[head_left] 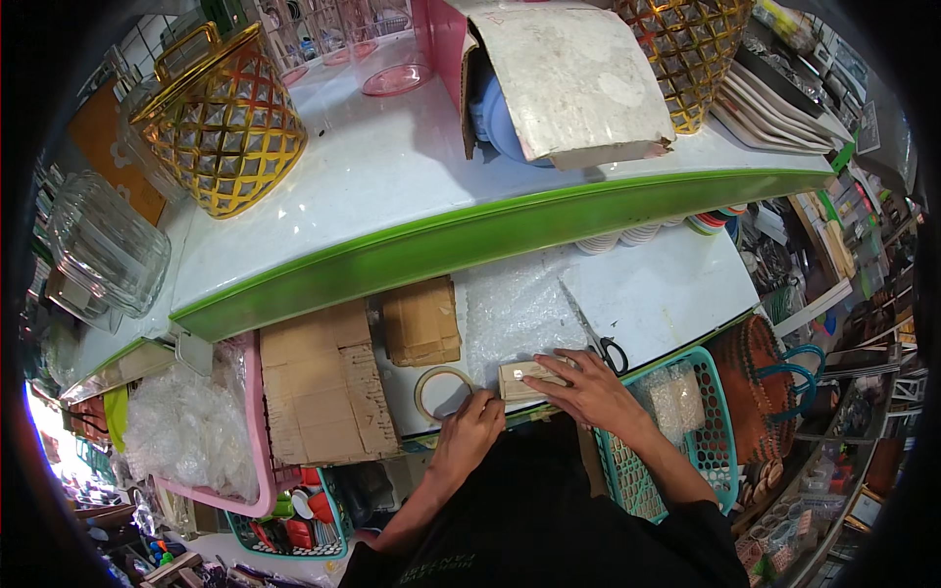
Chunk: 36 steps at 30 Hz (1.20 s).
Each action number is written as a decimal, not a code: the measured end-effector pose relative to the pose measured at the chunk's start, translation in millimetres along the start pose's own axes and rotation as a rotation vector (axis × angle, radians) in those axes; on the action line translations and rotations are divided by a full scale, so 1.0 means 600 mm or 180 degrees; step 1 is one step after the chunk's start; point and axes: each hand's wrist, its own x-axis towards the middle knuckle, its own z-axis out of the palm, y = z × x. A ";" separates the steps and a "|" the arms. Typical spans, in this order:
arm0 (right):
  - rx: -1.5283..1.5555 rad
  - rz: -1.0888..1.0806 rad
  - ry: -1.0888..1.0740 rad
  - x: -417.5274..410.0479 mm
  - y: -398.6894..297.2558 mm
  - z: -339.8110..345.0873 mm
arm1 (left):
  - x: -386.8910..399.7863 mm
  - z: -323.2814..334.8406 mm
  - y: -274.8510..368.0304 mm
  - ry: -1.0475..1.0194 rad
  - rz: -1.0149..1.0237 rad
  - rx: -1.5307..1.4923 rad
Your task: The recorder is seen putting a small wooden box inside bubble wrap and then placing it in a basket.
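My right hand (592,386) lies with spread fingers on a small pale wooden piece (518,382) at the front edge of the white shelf. Close to its left end, my left hand (470,426) has its fingers bunched at the rim of a roll of tape (443,393); whether it pinches something is hidden. Bubble wrap (514,309) lies flat behind the wooden piece. Scissors with black handles (612,356) rest on the shelf to the right, blades pointing away, partly over the wrap's edge.
Flattened cardboard (323,389) and a smaller cardboard piece (420,321) lie left. A pink basket (261,426) holds crumpled bubble wrap. At right stand a turquoise basket (728,441) with a wrapped bundle and a brown woven bag (742,389). A green-edged upper shelf (441,253) overhangs the work surface.
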 end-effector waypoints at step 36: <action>0.2261 0.0409 -0.1029 0.044 0.047 -0.024 | 0.076 -0.024 -0.026 -0.1026 -0.0345 -0.0982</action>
